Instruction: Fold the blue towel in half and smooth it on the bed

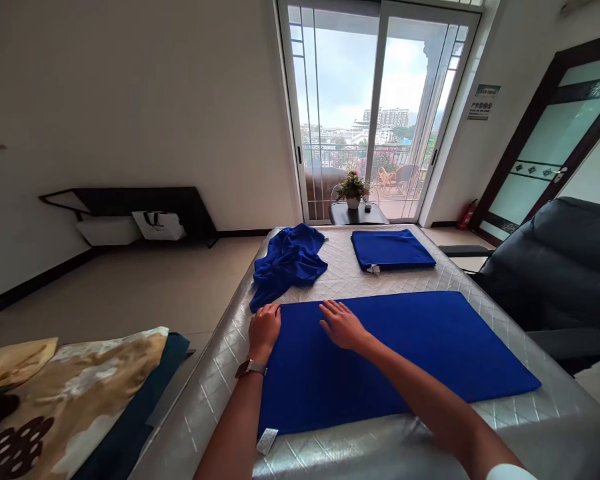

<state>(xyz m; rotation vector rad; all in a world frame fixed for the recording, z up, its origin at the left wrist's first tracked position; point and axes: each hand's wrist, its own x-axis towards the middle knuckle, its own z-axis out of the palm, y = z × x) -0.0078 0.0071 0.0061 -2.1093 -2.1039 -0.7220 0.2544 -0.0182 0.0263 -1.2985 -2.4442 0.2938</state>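
A blue cloth (410,353), folded into a long flat rectangle, lies on the mattress in front of me. My left hand (265,330), with a watch on the wrist, is at its far left corner, fingers bent together over the edge. What the fingertips pinch there is partly hidden. Palm down, my right hand (344,325) rests on the cloth near its far edge, fingers stretched out. A white tag (267,441) sticks out at the near left corner. Beyond the cloth are a crumpled blue cloth (293,260) on the left and a neatly folded blue cloth (393,249) on the right.
The mattress (220,393) has a shiny quilted cover. Patterned bedding (80,393) lies at lower left. A black armchair (555,267) stands to the right. Behind the mattress, a small table (336,213) bears a potted plant (353,189) before the sliding glass door (345,87).
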